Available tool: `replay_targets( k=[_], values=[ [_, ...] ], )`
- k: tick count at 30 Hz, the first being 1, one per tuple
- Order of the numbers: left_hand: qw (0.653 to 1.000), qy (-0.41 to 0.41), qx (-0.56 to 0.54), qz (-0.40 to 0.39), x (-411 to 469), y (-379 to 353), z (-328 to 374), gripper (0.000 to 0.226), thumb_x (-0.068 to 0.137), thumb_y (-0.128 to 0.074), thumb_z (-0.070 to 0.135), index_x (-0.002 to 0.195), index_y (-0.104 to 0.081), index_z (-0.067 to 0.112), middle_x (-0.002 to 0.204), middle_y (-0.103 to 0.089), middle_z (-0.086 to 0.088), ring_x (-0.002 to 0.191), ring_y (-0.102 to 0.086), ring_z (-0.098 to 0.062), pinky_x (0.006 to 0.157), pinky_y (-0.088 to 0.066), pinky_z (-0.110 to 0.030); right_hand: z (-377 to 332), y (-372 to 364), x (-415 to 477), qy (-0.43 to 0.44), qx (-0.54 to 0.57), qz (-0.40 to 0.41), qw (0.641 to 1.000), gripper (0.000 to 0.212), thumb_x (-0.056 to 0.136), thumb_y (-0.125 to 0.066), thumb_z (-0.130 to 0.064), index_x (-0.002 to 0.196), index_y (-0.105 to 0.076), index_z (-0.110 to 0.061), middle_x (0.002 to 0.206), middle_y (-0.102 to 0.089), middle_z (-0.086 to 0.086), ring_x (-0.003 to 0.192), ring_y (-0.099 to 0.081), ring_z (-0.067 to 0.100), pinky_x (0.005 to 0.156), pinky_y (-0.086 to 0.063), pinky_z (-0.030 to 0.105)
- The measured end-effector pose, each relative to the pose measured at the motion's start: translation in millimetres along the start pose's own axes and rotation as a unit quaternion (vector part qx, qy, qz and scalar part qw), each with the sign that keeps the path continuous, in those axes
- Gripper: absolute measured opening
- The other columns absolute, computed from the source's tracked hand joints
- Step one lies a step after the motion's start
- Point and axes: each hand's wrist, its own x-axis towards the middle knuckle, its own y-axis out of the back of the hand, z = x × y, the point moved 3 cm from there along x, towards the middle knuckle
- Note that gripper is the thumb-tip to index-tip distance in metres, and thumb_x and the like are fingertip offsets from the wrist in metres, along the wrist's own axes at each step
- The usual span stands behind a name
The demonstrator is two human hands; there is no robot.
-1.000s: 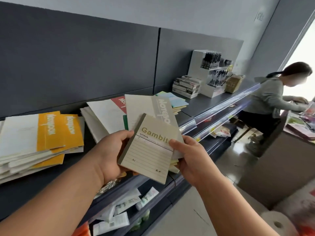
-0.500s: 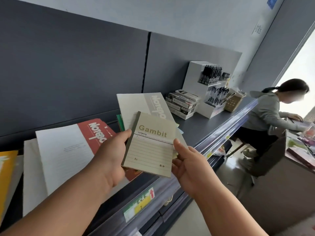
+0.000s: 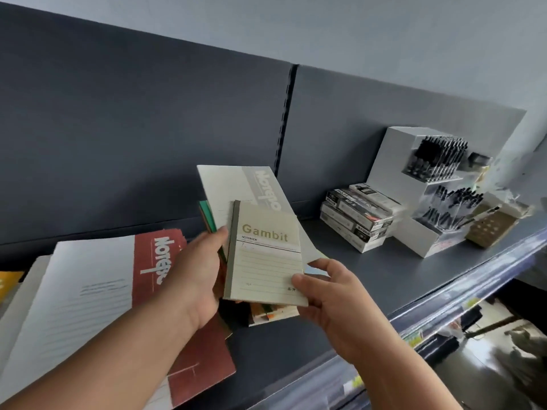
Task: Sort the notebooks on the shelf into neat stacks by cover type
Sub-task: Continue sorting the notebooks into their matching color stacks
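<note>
Stationery shop: display shelf (image 3: pixel 384 279) with price strip, pen rack (image 3: pixel 435 184), boxed stock (image 3: pixel 358 220).

The Gambit notebook (image 3: pixel 266 255) covers the grey notebook's (image 3: pixel 233 184) lower half, the left hand (image 3: pixel 195 279) hides the green covers' (image 3: pixel 207 217) lower ends and part of the red notebook (image 3: pixel 148 261) beneath, a yellow cover (image 3: pixel 9 281) further left is cropped, and labels (image 3: pixel 355 381) below the right hand (image 3: pixel 331 294) blur unreadably.

Bare shelf (image 3: pixel 349 279) lies open between notebook pile (image 3: pixel 275 315) and boxes (image 3: pixel 358 223)
</note>
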Motion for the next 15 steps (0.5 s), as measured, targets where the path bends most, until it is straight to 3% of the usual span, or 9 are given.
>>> replay_targets(
  k=[7, 15],
  values=[
    [0.989, -0.083, -0.005, 0.12, 13.8, -28.6, -11.2, 0.021, 0.1, -0.046, 0.032, 0.107, -0.065, 0.025, 0.102, -0.073, -0.004, 0.1, -0.066, -0.028, 0.094, -0.048, -0.054, -20.8, 49.1, 67.1, 0.001, -0.096, -0.1, 0.99, 0.05, 0.085, -0.071, -0.007, 0.129, -0.05, -0.018, 0.093, -0.074, 0.006, 0.081, -0.073, 0.017, 0.061, -0.055, 0.027],
    [0.966, -0.137, 0.01, 0.218, 4.1, -56.6, -29.2, 0.02, 0.1, -0.046, 0.031, 0.109, -0.064, 0.029, 0.106, -0.073, 0.001, 0.103, -0.067, -0.024, 0.093, -0.05, -0.05, -35.6, 80.3, 109.9, 0.044, -0.165, -0.191, 0.967, 0.051, 0.086, -0.07, -0.008, 0.128, -0.047, -0.024, 0.088, -0.073, 0.008, 0.08, -0.072, 0.021, 0.064, -0.053, 0.028]
  ],
)
